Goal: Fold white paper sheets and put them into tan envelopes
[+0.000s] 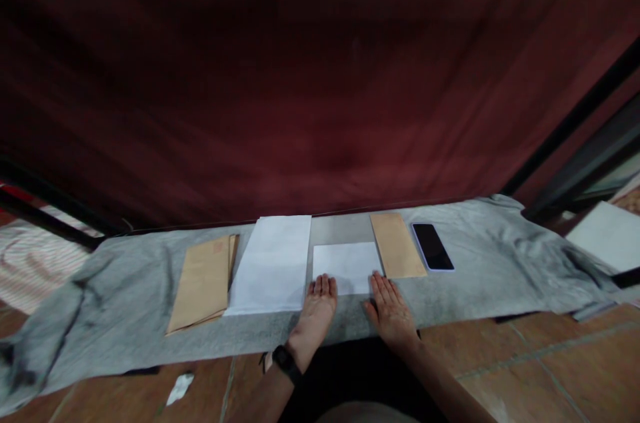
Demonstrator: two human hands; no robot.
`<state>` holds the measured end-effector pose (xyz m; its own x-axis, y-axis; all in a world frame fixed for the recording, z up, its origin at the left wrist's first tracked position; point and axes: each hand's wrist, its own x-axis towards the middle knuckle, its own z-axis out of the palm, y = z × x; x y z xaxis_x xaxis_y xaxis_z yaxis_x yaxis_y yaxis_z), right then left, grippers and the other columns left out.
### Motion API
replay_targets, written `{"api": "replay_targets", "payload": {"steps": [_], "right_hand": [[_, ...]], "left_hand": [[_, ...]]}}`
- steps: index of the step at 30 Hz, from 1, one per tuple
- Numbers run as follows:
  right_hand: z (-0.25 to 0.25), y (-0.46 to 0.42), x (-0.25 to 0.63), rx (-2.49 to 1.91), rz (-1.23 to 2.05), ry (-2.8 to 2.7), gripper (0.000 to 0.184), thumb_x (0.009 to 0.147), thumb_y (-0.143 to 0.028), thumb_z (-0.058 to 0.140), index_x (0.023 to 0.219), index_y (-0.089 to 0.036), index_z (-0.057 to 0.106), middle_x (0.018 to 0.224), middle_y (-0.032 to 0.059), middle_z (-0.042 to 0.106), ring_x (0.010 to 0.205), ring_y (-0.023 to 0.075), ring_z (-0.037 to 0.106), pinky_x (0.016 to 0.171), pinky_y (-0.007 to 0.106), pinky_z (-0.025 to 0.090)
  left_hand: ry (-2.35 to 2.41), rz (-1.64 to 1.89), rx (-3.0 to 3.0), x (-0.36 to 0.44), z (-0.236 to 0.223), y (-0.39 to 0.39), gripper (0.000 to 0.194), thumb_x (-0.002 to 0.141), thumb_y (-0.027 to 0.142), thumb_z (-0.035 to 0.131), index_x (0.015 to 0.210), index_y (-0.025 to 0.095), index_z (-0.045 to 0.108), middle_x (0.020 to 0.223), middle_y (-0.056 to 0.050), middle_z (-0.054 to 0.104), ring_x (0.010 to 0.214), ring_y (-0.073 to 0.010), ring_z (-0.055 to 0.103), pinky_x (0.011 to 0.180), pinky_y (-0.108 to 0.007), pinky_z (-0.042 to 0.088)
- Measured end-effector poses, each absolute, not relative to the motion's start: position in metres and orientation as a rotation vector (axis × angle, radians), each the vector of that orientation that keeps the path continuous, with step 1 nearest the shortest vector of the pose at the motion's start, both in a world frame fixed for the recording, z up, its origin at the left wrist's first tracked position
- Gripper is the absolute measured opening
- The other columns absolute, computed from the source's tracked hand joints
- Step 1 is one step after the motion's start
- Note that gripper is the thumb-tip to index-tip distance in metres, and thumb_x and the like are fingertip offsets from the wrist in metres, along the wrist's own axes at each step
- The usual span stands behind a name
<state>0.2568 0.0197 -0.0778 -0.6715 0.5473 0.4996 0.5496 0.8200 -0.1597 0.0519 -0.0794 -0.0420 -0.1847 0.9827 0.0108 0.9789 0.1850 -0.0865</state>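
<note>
A smaller white sheet of paper point(347, 264), perhaps folded, lies flat in front of me. My left hand point(321, 300) rests palm down with its fingertips on the sheet's near left corner. On its near right corner lie the fingertips of my right hand point(391, 308), thumb held apart. Neither hand grips anything. To the left is a stack of larger white paper point(273, 266). Beside the sheet's right edge sits a single brown envelope point(397, 245).
Several brown envelopes point(203, 280) are piled at the left. A phone point(433, 247) with a dark screen lies at the right. Grey cloth point(485, 263) covers the narrow surface, backed by a dark red curtain point(320, 110). A white scrap point(180, 388) is on the tiled floor.
</note>
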Motion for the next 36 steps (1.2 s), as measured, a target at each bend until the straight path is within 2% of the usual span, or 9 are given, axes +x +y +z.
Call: {"api": "replay_targets", "payload": {"steps": [4, 8, 11, 15, 19, 22, 27, 31, 36], "right_hand": [[-0.078, 0.023, 0.256, -0.812, 0.031, -2.454, 0.066, 0.102, -0.041, 0.044, 0.158, -0.013, 0.023, 0.152, 0.0178, 0.047, 0.138, 0.0295, 0.048, 0.113, 0.049, 0.041], [-0.069, 0.026, 0.259, -0.82, 0.203, -2.406, 0.062, 0.103, -0.033, 0.04, 0.16, -0.022, 0.018, 0.153, 0.0125, 0.046, 0.14, 0.0253, 0.046, 0.111, 0.046, 0.045], [-0.054, 0.03, 0.262, -0.858, 0.386, -2.296, 0.065, 0.103, -0.033, 0.038, 0.161, -0.025, 0.009, 0.16, 0.0105, 0.036, 0.145, 0.0243, 0.039, 0.111, 0.046, 0.046], [-0.045, 0.038, 0.26, -1.007, 0.607, -2.027, 0.067, 0.102, -0.039, 0.04, 0.161, -0.026, 0.01, 0.161, 0.0132, 0.033, 0.139, 0.0276, 0.048, 0.105, 0.046, 0.05], [-0.056, 0.042, 0.249, -1.025, 0.793, -1.92, 0.058, 0.102, -0.037, 0.037, 0.157, -0.025, 0.028, 0.148, 0.0139, 0.053, 0.118, 0.0254, 0.065, 0.091, 0.041, 0.059], [-0.064, 0.037, 0.246, -0.964, 0.802, -2.0, 0.056, 0.099, -0.033, 0.04, 0.154, -0.025, 0.035, 0.143, 0.0121, 0.058, 0.116, 0.0254, 0.066, 0.091, 0.041, 0.06], [-0.063, 0.026, 0.256, -0.805, 0.555, -2.237, 0.059, 0.094, -0.019, 0.042, 0.152, -0.028, 0.038, 0.147, 0.0074, 0.054, 0.134, 0.025, 0.052, 0.108, 0.047, 0.048], [-0.06, 0.025, 0.27, -0.821, 0.209, -2.384, 0.057, 0.09, -0.01, 0.043, 0.143, -0.029, 0.052, 0.15, 0.0047, 0.052, 0.144, 0.03, 0.039, 0.116, 0.059, 0.034], [-0.059, 0.025, 0.275, -0.531, 0.158, -2.644, 0.059, 0.091, -0.007, 0.044, 0.146, -0.026, 0.049, 0.153, 0.0045, 0.048, 0.141, 0.023, 0.043, 0.118, 0.048, 0.035]], "left_hand": [[-2.361, 0.01, -1.964, 0.054, -0.029, -0.073, 0.059, 0.081, -0.003, 0.037, 0.128, 0.02, 0.062, 0.132, -0.015, 0.065, 0.129, -0.0299, 0.057, 0.108, -0.058, 0.047], [-2.385, -0.053, -1.937, 0.053, -0.005, -0.077, 0.049, 0.082, -0.004, 0.041, 0.122, 0.014, 0.063, 0.124, -0.019, 0.067, 0.117, -0.0281, 0.065, 0.099, -0.046, 0.054], [-2.507, -0.234, -1.806, 0.049, 0.019, -0.081, 0.043, 0.087, -0.001, 0.042, 0.121, 0.015, 0.063, 0.109, -0.015, 0.072, 0.099, -0.0247, 0.071, 0.087, -0.038, 0.056], [-2.78, -1.22, -1.362, 0.044, 0.04, -0.08, 0.025, 0.096, 0.021, 0.045, 0.099, 0.019, 0.069, 0.079, -0.007, 0.072, 0.077, -0.0214, 0.071, 0.074, -0.031, 0.054], [-2.699, -2.635, -0.71, 0.054, 0.027, -0.078, 0.017, 0.086, 0.03, 0.06, 0.095, 0.019, 0.068, 0.089, -0.006, 0.075, 0.083, -0.0216, 0.073, 0.072, -0.034, 0.058], [-2.635, -3.107, -0.175, 0.072, 0.004, -0.081, 0.015, 0.077, 0.025, 0.069, 0.09, 0.019, 0.065, 0.091, -0.008, 0.076, 0.085, -0.0223, 0.074, 0.073, -0.037, 0.061], [-2.687, -3.232, 0.097, 0.09, -0.02, -0.09, 0.026, 0.071, 0.023, 0.075, 0.093, 0.019, 0.063, 0.088, -0.007, 0.077, 0.088, -0.025, 0.075, 0.075, -0.038, 0.061], [-2.962, -3.071, -0.082, 0.085, -0.016, -0.091, 0.032, 0.075, 0.023, 0.072, 0.105, 0.018, 0.063, 0.089, -0.006, 0.077, 0.083, -0.0231, 0.075, 0.072, -0.035, 0.06], [-3.547, -2.108, -0.74, 0.074, 0.004, -0.096, 0.023, 0.092, 0.024, 0.054, 0.112, 0.016, 0.062, 0.076, -0.004, 0.074, 0.068, -0.0198, 0.073, 0.065, -0.032, 0.058]]}}
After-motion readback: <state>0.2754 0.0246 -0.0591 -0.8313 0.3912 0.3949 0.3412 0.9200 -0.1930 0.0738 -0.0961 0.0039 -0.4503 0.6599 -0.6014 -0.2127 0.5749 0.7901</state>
